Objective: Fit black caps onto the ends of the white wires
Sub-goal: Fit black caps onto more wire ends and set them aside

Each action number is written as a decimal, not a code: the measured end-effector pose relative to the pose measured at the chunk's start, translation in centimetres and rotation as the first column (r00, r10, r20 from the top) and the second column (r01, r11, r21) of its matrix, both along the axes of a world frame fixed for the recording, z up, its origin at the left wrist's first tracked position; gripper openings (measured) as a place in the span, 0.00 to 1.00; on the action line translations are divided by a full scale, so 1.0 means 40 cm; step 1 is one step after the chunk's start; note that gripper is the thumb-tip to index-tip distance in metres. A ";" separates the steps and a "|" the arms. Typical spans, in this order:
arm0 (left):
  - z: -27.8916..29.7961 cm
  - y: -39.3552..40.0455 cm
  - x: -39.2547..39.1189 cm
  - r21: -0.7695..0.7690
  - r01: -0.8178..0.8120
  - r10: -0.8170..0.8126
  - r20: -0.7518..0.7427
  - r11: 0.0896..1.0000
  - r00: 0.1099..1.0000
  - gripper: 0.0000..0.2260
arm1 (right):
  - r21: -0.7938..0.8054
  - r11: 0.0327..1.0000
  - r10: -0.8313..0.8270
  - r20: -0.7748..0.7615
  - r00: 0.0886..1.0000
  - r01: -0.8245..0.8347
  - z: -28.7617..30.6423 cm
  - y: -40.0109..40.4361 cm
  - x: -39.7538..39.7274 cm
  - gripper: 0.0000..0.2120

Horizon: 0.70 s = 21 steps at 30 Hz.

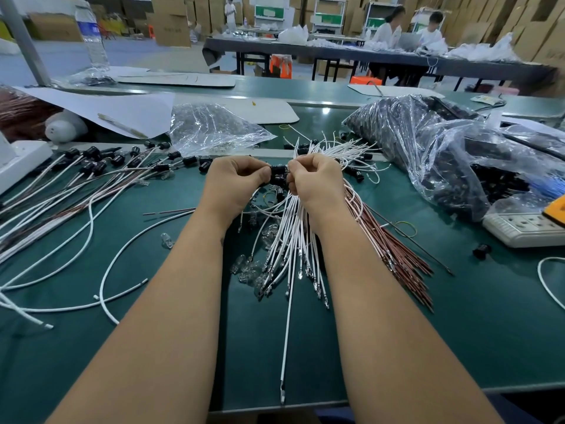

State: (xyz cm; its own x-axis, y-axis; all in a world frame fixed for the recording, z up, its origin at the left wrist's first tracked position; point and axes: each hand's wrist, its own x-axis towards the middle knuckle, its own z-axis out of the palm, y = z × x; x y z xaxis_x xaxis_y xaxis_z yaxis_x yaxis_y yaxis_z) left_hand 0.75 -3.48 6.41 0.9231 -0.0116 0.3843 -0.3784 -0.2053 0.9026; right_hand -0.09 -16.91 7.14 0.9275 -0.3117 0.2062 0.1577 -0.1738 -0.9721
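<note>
Both hands meet over the green surface (397, 316), knuckles toward the camera and fingers curled. The left hand (235, 179) and the right hand (318, 179) together pinch a small cluster of black caps (278, 175) held between their fingertips. A bundle of white wires (293, 237) hangs under the right hand and fans out toward the person, its bare metal ends lying between the two forearms. More white wire ends spread out just beyond the right hand. Beside that bundle, to the right of the right forearm, lie reddish-brown wires (400, 249).

Left of the left hand, well apart, lie wires already capped (91, 166), their black caps pointing away from the person. Small clear glass bulbs (253, 270) are scattered between the forearms. Beyond the left hand sits a crumpled clear plastic bag (211, 130); to the far right of the right hand, a large bag of black parts (428, 148) and a white power strip (526, 229). A water bottle (91, 35) stands far beyond the left hand; its blue label cannot be read.
</note>
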 end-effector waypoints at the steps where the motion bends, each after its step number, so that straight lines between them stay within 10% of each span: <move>1: -0.003 0.000 0.001 0.018 0.000 0.000 -0.002 1.000 1.000 0.02 | 0.016 1.000 0.013 0.005 1.000 -0.013 0.000 -0.002 -0.001 0.08; 21: -0.005 -0.008 -0.006 0.052 -0.031 0.034 -0.066 0.998 0.997 0.06 | -0.113 0.994 -0.006 0.082 0.997 0.015 -0.012 0.006 -0.017 0.11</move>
